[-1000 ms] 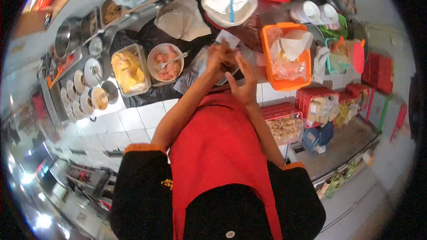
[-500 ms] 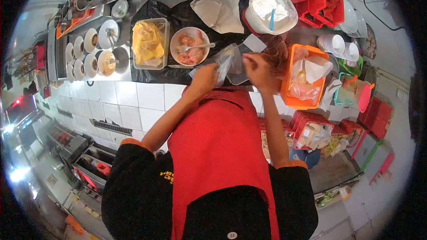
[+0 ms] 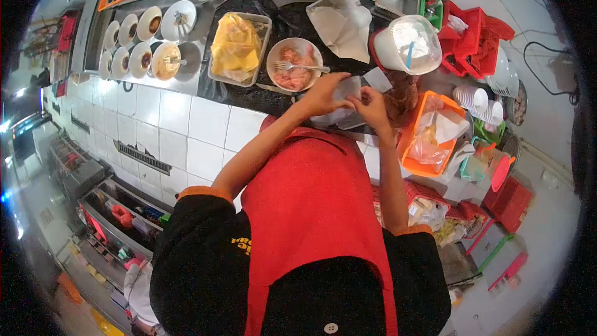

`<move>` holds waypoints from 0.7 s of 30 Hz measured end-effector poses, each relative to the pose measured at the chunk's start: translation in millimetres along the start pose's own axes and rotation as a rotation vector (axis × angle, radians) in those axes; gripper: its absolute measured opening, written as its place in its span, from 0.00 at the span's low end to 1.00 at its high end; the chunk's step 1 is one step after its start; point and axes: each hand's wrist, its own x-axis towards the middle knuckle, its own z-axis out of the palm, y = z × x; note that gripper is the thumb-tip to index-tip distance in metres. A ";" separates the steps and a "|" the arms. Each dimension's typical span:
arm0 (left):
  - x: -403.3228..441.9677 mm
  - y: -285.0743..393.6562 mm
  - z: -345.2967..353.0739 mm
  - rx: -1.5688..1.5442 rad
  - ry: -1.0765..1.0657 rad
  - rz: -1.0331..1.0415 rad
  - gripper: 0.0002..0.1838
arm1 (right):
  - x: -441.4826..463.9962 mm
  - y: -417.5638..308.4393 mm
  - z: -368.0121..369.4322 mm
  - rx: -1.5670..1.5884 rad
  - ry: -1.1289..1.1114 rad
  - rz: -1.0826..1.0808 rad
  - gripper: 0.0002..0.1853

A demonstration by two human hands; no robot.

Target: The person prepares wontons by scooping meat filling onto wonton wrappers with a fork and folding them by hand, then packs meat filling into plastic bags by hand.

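My left hand (image 3: 326, 95) grips a piece of clear plastic sheet (image 3: 346, 89), thumb and fingers at its near and left edges. On the plastic's right side, the fingertips of my right hand (image 3: 372, 109) pinch together at its edge. Just left of my hands, a white bowl (image 3: 272, 73) holds minced pink meat (image 3: 293, 76) with a fork (image 3: 305, 67) resting in it. A small white paper square (image 3: 378, 79) lies beyond my right hand. More clear plastic shows partly under both hands.
A container with yellow sheets (image 3: 236, 43) stands left of the bowl, near several small sauce bowls (image 3: 149, 23). Behind are brown paper (image 3: 341, 25) and a tub of white powder (image 3: 404, 43). An orange basket (image 3: 429, 167) and red baskets (image 3: 463, 40) stand right.
My hands have come together; my right hand has moved in and now pinches the plastic. The plastic has been raised between them. The whole view has shifted and turned slightly.
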 end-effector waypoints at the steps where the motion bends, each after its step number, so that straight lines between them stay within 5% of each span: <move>1: 2.9 4.1 0.6 -0.080 -0.032 0.008 0.24 | -4.4 -10.2 -6.3 0.233 -0.059 0.021 0.18; 7: 15.7 6.9 -11.1 -0.359 -0.475 -0.225 0.24 | -27.8 -67.9 -55.8 0.481 -0.094 0.109 0.38; 11: 19.9 4.1 -17.2 -0.406 -0.534 -0.189 0.17 | -29.3 -56.9 -67.1 0.430 -0.098 0.177 0.33; 18: 31.3 20.9 -35.1 -0.229 -0.607 -0.164 0.16 | -22.1 -63.7 -65.4 0.175 0.008 0.041 0.08; 21: 32.6 14.2 -32.5 -0.260 -0.560 -0.126 0.16 | -18.6 -56.9 -53.5 0.232 0.128 -0.056 0.08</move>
